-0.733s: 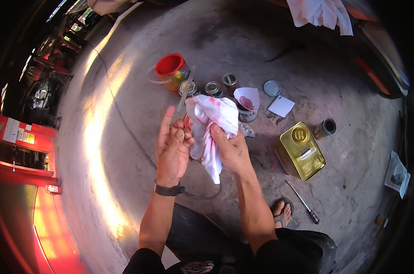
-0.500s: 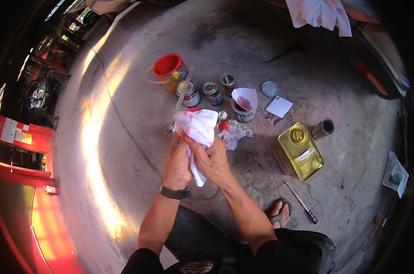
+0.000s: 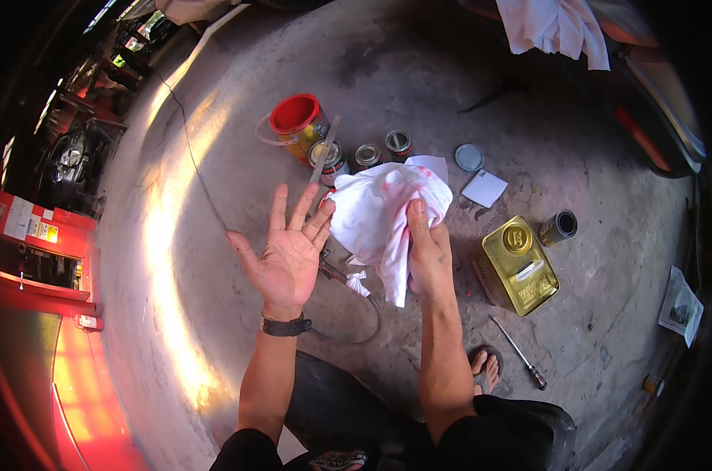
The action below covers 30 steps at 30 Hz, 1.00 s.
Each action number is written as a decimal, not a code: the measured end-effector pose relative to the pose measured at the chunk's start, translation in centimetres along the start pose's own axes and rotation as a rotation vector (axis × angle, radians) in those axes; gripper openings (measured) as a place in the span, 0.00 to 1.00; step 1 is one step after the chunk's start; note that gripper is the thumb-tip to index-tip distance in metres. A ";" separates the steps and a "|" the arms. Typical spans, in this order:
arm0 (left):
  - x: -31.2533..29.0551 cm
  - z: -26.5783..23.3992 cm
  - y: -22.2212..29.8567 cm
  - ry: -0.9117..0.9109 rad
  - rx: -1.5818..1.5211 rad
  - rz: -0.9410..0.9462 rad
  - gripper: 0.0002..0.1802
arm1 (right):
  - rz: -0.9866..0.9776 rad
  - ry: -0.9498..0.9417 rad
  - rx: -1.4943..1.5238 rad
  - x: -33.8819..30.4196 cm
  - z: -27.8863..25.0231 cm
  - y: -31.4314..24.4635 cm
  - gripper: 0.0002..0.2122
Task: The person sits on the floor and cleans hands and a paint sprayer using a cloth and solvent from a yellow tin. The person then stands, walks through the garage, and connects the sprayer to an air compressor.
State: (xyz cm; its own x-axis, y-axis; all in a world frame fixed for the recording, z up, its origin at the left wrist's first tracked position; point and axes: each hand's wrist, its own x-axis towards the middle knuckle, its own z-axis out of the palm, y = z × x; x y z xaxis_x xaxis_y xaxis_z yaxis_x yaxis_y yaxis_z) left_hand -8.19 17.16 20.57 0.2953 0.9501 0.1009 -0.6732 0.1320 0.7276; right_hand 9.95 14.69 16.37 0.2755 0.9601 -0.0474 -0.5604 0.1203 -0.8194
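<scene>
My left hand (image 3: 287, 259) is held up with its palm showing and fingers spread, holding nothing. Clasped in my right hand (image 3: 428, 255) is a white rag (image 3: 387, 208) with pink and red stains, its loose end hanging down. Between the hands, below the rag, part of a metal tool (image 3: 332, 271) lies on the floor with a hose (image 3: 378, 314) and a white knotted strip (image 3: 358, 283); the rest of it is hidden. Just beyond the rag stand several small cans, among them a can (image 3: 331, 163) with a flat stick (image 3: 324, 149) leaning across it.
A yellow bucket with a red inside (image 3: 297, 118) stands behind the cans. To the right are a round lid (image 3: 469, 157), a white card (image 3: 484, 188), a gold rectangular tin (image 3: 520, 275), a dark can (image 3: 558, 228) and a screwdriver (image 3: 519, 353). A newspaper sheet (image 3: 680, 306) lies farther right.
Both hands were together on the rag. My left hand has let go and opened, palm up; my right hand has carried the rag to the right, where it now spreads out over some cans.
</scene>
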 end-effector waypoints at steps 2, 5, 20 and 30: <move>-0.1 0.4 -0.3 -0.068 0.051 0.037 0.66 | 0.061 -0.116 -0.017 -0.6 0.3 0.4 0.24; -0.6 2.7 -3.8 -0.057 0.450 0.167 0.71 | -0.424 -0.086 -0.403 -1.0 3.3 4.0 0.17; -1.3 2.0 -4.7 -0.254 0.926 0.395 0.84 | -0.062 0.072 -0.113 -0.7 3.0 3.7 0.11; -1.8 3.3 -2.5 0.006 0.298 0.196 0.76 | 0.393 0.149 0.268 1.5 1.1 2.7 0.15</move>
State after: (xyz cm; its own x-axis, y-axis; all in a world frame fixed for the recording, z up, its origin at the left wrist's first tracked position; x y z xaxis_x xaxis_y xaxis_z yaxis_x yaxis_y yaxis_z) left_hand -4.80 14.16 20.83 0.1757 0.9508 0.2551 -0.4889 -0.1406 0.8609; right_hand 7.95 16.74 14.72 0.1007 0.9018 -0.4203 -0.8198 -0.1642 -0.5487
